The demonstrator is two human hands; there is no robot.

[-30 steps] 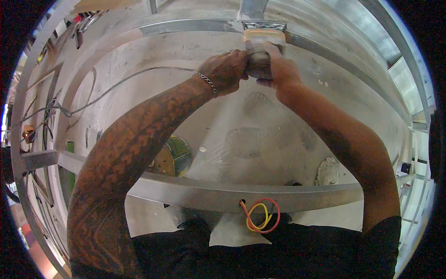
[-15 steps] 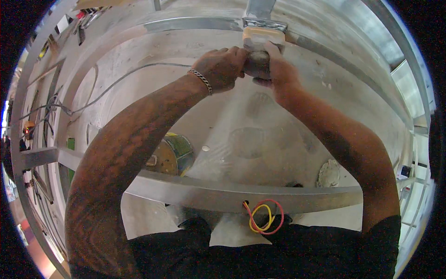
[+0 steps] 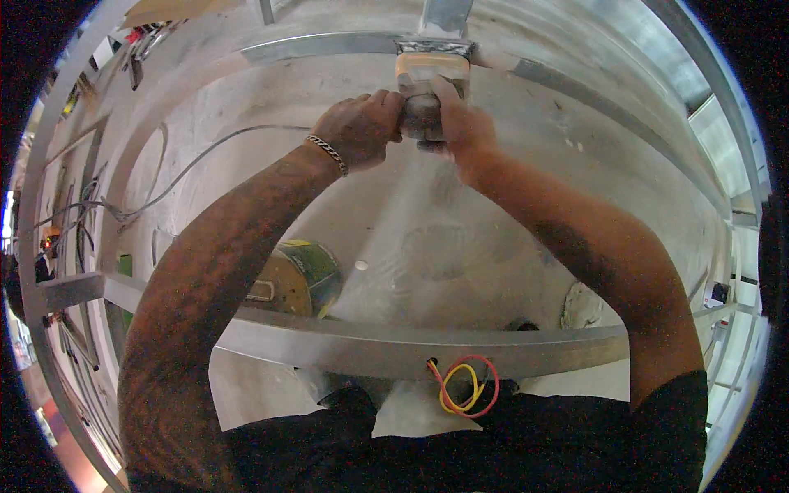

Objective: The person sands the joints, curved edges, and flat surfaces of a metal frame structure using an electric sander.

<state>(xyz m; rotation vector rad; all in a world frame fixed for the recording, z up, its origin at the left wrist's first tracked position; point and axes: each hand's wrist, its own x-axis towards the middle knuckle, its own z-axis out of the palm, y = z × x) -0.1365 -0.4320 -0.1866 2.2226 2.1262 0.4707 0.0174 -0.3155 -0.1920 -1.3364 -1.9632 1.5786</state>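
Observation:
Both my hands are wrapped round a dusty, orange-topped corded power sander (image 3: 433, 65), held out at the far middle. My left hand (image 3: 359, 125), with a chain bracelet at its wrist, grips the left side of its body. My right hand (image 3: 467, 130) holds the right side, thumb on top. The sander's far end rests at the joint where a metal crossbar (image 3: 329, 45) meets an upright-looking metal bar (image 3: 446, 16). Its underside is hidden from me. A grey cable (image 3: 222, 136) runs away leftward from near my left hand.
A near metal bar (image 3: 329, 346) crosses in front of my body, with a loop of red and yellow wires (image 3: 466, 386) sticking out. Below stands a green-sided wooden drum (image 3: 292, 279) on the dusty floor. Tools (image 3: 141, 51) lie at the far left. Frame bars surround me.
The sander and both hands have shifted left along the crossbar, toward its joint with the other bar. My grip looks the same.

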